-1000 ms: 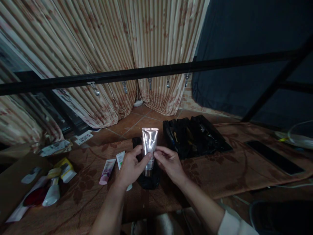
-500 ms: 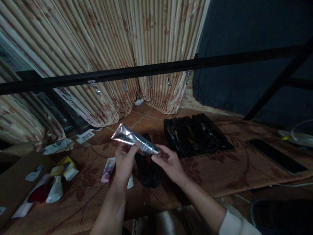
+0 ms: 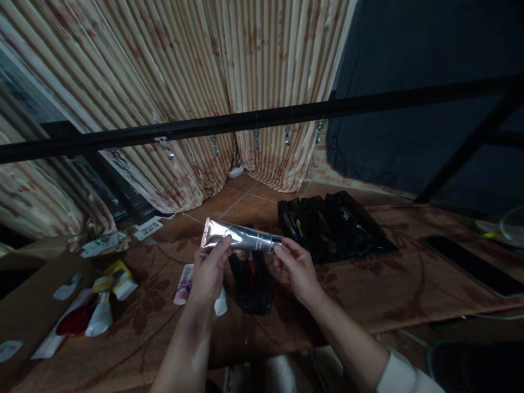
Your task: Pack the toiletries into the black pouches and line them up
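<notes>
Far to the left of the one silver tube (image 3: 239,237) is one cardboard box (image 3: 45,297), and between box and tube are one dark red object (image 3: 72,321), one white bottle (image 3: 99,316) with a yellowish top, and one yellow-and-white carton (image 3: 120,279). Closer on the tube's left lies one pink-and-white tube (image 3: 183,284). The left hand (image 3: 208,273) is closed on the silver tube's flat end, thumb on top. Below the silver tube are one white tube (image 3: 220,304) and one black pouch (image 3: 254,295). The silver tube itself is held up above the patterned cloth (image 3: 352,295), lying nearly level between the two hands. At its capped end, the right hand (image 3: 298,267) pinches it with thumb and fingers. To its right sits one black organizer (image 3: 331,229); farther right lies one dark flat panel (image 3: 475,266).

The left hand hides part of the pink-and-white tube and most of the white tube; its own fingers under the silver tube are largely hidden. The box is cut off at the picture's edge. The red object is unclear, and the organizer's contents are too dark to count.
</notes>
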`<move>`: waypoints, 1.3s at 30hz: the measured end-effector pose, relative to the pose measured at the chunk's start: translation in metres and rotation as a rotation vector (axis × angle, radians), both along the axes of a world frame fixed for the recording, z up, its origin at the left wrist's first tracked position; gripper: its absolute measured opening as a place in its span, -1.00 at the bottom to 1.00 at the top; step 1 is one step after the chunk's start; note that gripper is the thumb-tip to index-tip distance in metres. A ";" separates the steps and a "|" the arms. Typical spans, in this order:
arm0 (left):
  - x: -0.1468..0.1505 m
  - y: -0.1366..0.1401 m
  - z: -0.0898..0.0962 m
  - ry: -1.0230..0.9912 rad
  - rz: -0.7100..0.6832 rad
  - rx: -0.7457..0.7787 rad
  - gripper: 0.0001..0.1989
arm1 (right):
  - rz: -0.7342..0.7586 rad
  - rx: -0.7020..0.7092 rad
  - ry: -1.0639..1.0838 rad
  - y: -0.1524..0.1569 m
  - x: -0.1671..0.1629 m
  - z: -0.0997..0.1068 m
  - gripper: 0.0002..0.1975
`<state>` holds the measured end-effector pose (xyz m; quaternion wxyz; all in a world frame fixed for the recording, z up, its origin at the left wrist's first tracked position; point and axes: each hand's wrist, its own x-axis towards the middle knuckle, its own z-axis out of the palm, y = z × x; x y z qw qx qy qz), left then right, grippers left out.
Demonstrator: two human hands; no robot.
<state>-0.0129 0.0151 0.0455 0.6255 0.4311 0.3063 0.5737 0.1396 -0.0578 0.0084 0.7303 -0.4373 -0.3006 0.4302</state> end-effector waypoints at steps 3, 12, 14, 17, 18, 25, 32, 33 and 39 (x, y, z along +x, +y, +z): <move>-0.007 0.005 0.000 -0.013 0.047 -0.019 -0.83 | -0.042 -0.012 0.051 0.000 0.004 0.002 -0.68; -0.006 0.005 0.003 0.048 0.060 0.034 -0.86 | -0.117 -0.049 0.068 0.003 0.009 -0.006 -0.67; -0.005 0.004 0.003 0.053 0.066 0.036 -0.85 | -0.128 -0.049 0.065 0.004 0.010 -0.007 -0.67; -0.006 0.006 0.001 0.043 0.067 0.031 -0.86 | -0.124 -0.056 0.083 0.004 0.010 -0.007 -0.69; -0.006 0.006 0.000 0.036 0.069 0.034 -0.87 | -0.123 -0.063 0.096 0.004 0.010 -0.006 -0.69; -0.008 0.009 -0.004 0.021 0.075 0.059 -0.87 | -0.135 -0.103 0.143 0.003 0.008 -0.003 -0.69; -0.008 0.006 -0.002 0.063 0.117 0.040 -0.86 | -0.134 -0.080 0.121 0.003 0.007 -0.004 -0.64; -0.008 0.007 -0.002 0.070 0.127 0.046 -0.87 | -0.134 -0.081 0.112 0.003 0.006 -0.004 -0.62; -0.011 0.011 -0.008 0.102 0.147 0.103 -0.90 | -0.132 -0.104 0.087 0.004 0.007 -0.005 -0.55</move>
